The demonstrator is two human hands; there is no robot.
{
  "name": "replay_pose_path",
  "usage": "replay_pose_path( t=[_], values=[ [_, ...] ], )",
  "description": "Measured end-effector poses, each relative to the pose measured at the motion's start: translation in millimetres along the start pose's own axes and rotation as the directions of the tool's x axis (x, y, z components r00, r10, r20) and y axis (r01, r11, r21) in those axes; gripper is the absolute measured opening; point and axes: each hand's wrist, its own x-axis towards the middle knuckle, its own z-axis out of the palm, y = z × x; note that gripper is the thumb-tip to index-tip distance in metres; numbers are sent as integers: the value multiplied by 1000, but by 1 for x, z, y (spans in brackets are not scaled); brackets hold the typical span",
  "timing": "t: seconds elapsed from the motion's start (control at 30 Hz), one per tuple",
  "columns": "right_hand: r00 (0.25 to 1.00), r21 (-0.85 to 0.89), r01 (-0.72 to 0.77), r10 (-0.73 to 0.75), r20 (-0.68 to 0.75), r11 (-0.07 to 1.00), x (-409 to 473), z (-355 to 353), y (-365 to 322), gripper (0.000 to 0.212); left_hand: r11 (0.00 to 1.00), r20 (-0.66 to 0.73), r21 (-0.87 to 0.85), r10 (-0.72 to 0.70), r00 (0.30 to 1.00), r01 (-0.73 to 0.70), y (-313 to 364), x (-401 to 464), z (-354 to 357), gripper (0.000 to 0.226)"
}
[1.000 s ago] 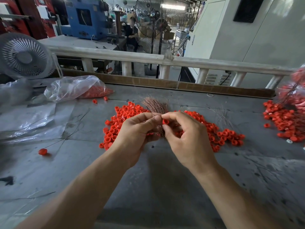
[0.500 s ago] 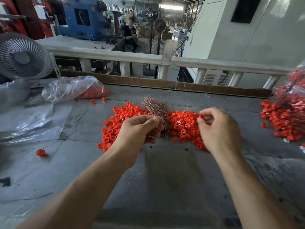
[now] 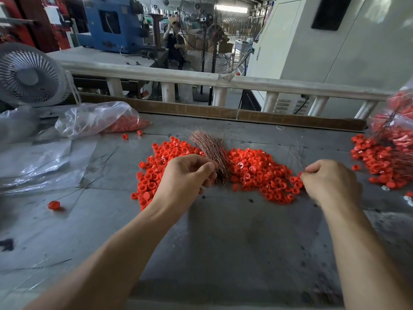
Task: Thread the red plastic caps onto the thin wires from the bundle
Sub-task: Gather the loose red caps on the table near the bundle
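Wire bundle (image 3: 210, 153) amid caps (image 3: 252, 173)

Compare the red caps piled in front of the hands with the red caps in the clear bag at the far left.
The loose pile of red caps lies spread open on the table, around the wire bundle; the bagged caps sit behind clear plastic. The pile looks vivid red and far larger; the bagged ones look paler and fewer. Both are the same small red caps.
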Motion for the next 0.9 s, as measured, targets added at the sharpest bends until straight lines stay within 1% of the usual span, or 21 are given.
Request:
replay_pose_path(
  t=[0.1, 0.17, 0.23, 0.27, 0.33, 0.4, 0.5, 0.6, 0.73, 0.9],
  values=[
    [1000, -22, 18, -18, 6, 1000, -3, -1, -4, 26, 998, -16, 53, 20, 1000, -19, -4, 3, -2, 14],
    [994, -3, 96, -96, -46, 995, -7, 0, -8, 25, 988, -31, 141, 64, 997, -59, -6, 5, -4, 15],
    [967, 136, 236, -218, -134, 962, -15, 2, -16, 19, 965, -49, 239, 121, 991, -106, -7, 6, -5, 14],
    [948, 230, 308, -276, -160, 923, -21, 4, -22, 14, 950, -59, 285, 147, 987, -124, -7, 6, -5, 13],
    [914, 376, 405, -382, -139, 833, -36, 9, -37, 4, 921, -72, 360, 184, 980, -146, -6, 6, -5, 13],
    [864, 426, 480, -499, -75, 767, -50, 18, -50, 2, 900, -68, 406, 203, 977, -159, -5, 6, -4, 12],
    [791, 404, 572, -611, -40, 714, -64, 30, -63, 7, 870, -55, 460, 228, 972, -178, -5, 4, -4, 10],
    [768, 346, 610, -639, -35, 713, -69, 34, -69, 12, 841, -53, 508, 245, 968, -185, -4, 3, -3, 11],
    [726, 357, 666, -680, -103, 656, -73, 33, -73, 13, 802, -35, 566, 253, 967, -189, -5, 3, -2, 13],
    [647, 328, 746, -747, -153, 579, -81, 35, -84, 14, 799, -32, 567, 261, 965, -198, -5, 3, -1, 14]
  ],
)
